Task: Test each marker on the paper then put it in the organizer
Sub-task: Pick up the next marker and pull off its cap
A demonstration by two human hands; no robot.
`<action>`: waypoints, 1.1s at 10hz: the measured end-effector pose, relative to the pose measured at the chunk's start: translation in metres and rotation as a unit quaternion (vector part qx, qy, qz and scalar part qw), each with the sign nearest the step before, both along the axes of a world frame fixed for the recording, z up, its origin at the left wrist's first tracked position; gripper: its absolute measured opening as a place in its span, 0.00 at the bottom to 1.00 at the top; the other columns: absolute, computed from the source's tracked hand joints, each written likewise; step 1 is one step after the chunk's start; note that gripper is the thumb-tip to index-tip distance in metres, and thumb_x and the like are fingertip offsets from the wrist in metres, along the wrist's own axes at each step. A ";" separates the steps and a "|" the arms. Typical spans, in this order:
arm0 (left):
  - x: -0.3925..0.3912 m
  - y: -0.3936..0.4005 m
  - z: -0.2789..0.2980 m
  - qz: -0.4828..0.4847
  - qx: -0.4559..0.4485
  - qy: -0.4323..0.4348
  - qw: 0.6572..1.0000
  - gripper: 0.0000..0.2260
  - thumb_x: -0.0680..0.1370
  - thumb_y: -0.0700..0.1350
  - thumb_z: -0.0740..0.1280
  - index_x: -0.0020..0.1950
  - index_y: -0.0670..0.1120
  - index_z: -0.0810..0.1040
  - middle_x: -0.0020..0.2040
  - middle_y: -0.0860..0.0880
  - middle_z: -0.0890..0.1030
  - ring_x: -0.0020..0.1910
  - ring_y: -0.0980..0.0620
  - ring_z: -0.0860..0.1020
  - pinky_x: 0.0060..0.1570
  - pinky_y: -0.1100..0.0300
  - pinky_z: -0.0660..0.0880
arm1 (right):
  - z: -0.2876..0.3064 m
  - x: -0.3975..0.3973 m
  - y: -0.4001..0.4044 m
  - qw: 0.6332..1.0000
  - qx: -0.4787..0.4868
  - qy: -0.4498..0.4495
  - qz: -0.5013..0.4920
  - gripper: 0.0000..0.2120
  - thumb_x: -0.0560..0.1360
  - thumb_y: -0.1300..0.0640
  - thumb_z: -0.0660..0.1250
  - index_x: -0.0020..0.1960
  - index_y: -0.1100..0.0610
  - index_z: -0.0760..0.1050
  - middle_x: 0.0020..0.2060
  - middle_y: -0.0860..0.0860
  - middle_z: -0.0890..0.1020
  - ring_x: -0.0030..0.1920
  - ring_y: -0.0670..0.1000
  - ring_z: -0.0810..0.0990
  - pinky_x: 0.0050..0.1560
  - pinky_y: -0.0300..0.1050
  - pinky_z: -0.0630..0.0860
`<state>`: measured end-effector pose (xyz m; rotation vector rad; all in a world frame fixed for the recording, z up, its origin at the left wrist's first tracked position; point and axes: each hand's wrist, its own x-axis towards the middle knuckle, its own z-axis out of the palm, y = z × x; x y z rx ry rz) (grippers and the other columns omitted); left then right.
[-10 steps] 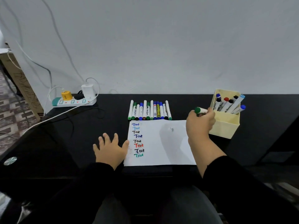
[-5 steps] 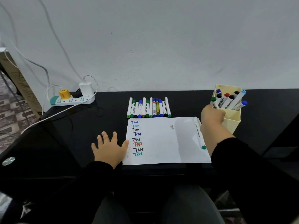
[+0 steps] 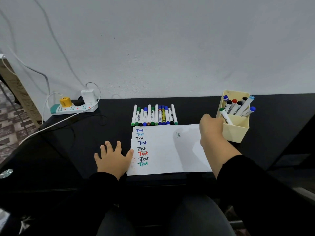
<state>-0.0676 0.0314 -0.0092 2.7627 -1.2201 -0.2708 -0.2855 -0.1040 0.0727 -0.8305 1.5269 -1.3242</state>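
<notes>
A white paper (image 3: 170,150) lies on the black table with several "Test" words down its left side and a small green one near its top right. Behind it sits a row of several markers (image 3: 154,115). The cream organizer (image 3: 236,132) at the right holds several markers. A green-capped marker (image 3: 225,116) leans in its front compartment. My right hand (image 3: 211,129) is just left of the organizer wall, with no fingers on that marker. My left hand (image 3: 113,158) lies flat with fingers spread, thumb at the paper's left edge.
A white power strip (image 3: 73,108) with a yellow plug and a white charger sits at the back left, its cables trailing over the table. A cardboard piece (image 3: 18,92) leans at the far left. A wall stands behind the table.
My right hand carried the green-capped marker right to the organizer and let it go; it now leans inside. The left hand stayed flat by the paper.
</notes>
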 end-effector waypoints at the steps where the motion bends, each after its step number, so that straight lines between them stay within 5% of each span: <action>1: -0.001 0.000 0.001 0.000 0.003 0.005 1.000 0.32 0.77 0.66 0.46 0.77 0.53 0.48 0.78 0.43 0.45 0.76 0.43 0.43 0.72 0.43 0.43 | 0.001 0.015 0.003 0.998 0.022 0.011 0.051 0.14 0.77 0.56 0.58 0.62 0.56 0.68 0.63 0.56 0.71 0.55 0.54 0.71 0.50 0.47 0.73; 2: -0.001 0.000 0.002 0.000 0.003 0.008 1.000 0.32 0.77 0.66 0.47 0.77 0.53 0.47 0.78 0.43 0.44 0.76 0.43 0.42 0.72 0.43 0.42 | -0.004 0.025 -0.002 0.992 0.049 0.046 0.104 0.23 0.80 0.57 0.57 0.74 0.54 0.58 0.70 0.54 0.65 0.64 0.54 0.71 0.50 0.44 0.70; 3: 0.000 -0.001 0.002 -0.002 0.004 0.006 1.000 0.32 0.78 0.66 0.47 0.77 0.53 0.47 0.78 0.43 0.43 0.76 0.43 0.42 0.72 0.43 0.41 | -0.012 0.037 -0.011 0.983 0.028 0.108 0.148 0.27 0.80 0.59 0.58 0.77 0.56 0.53 0.72 0.54 0.64 0.61 0.54 0.75 0.43 0.40 0.71; 4: 0.001 -0.003 0.001 -0.001 0.009 -0.002 1.000 0.32 0.77 0.65 0.47 0.77 0.52 0.47 0.77 0.43 0.43 0.76 0.43 0.42 0.72 0.42 0.42 | -0.025 0.049 -0.026 0.960 0.010 0.210 0.186 0.25 0.79 0.59 0.59 0.75 0.58 0.58 0.67 0.56 0.70 0.58 0.54 0.76 0.44 0.43 0.76; 5: 0.001 -0.006 -0.001 0.001 0.011 -0.014 1.000 0.32 0.77 0.66 0.47 0.77 0.52 0.46 0.77 0.43 0.43 0.76 0.43 0.43 0.72 0.42 0.42 | -0.033 0.055 -0.046 0.919 -0.008 0.318 0.235 0.21 0.79 0.58 0.59 0.72 0.60 0.64 0.66 0.57 0.69 0.62 0.58 0.72 0.56 0.48 0.74; 7: 0.001 -0.007 -0.002 0.001 0.030 -0.017 0.999 0.32 0.77 0.65 0.46 0.77 0.52 0.44 0.77 0.43 0.41 0.76 0.44 0.41 0.72 0.42 0.42 | -0.026 0.066 -0.088 0.832 0.039 0.477 0.282 0.18 0.78 0.58 0.61 0.66 0.62 0.69 0.61 0.59 0.73 0.56 0.57 0.75 0.53 0.47 0.75; 8: 0.002 -0.008 -0.003 0.004 0.038 -0.019 0.999 0.32 0.77 0.66 0.45 0.77 0.53 0.43 0.77 0.44 0.40 0.76 0.44 0.40 0.72 0.42 0.42 | -0.023 0.076 -0.100 0.789 0.060 0.524 0.317 0.08 0.79 0.58 0.60 0.46 0.63 0.71 0.39 0.55 0.74 0.41 0.54 0.74 0.36 0.43 0.69; 9: 0.002 -0.008 -0.003 0.006 0.040 -0.017 0.999 0.32 0.77 0.66 0.45 0.77 0.53 0.42 0.77 0.44 0.40 0.76 0.44 0.40 0.72 0.42 0.41 | -0.022 0.082 -0.101 0.764 0.065 0.557 0.321 0.13 0.79 0.61 0.59 0.36 0.61 0.64 0.33 0.54 0.68 0.44 0.54 0.72 0.42 0.43 0.68; 10: 0.002 -0.007 -0.002 0.004 0.039 -0.014 0.999 0.32 0.77 0.66 0.45 0.77 0.53 0.42 0.77 0.44 0.39 0.76 0.44 0.40 0.72 0.42 0.41 | -0.020 0.085 -0.100 0.756 0.064 0.569 0.318 0.15 0.79 0.61 0.58 0.35 0.61 0.63 0.33 0.55 0.67 0.44 0.54 0.72 0.45 0.42 0.68; 11: 0.002 -0.007 -0.002 0.003 0.039 -0.011 0.999 0.32 0.77 0.66 0.45 0.77 0.53 0.42 0.77 0.44 0.39 0.76 0.44 0.39 0.72 0.42 0.41 | -0.020 0.082 -0.103 0.795 0.067 0.520 0.306 0.12 0.78 0.59 0.61 0.38 0.62 0.66 0.32 0.54 0.68 0.35 0.52 0.71 0.46 0.44 0.71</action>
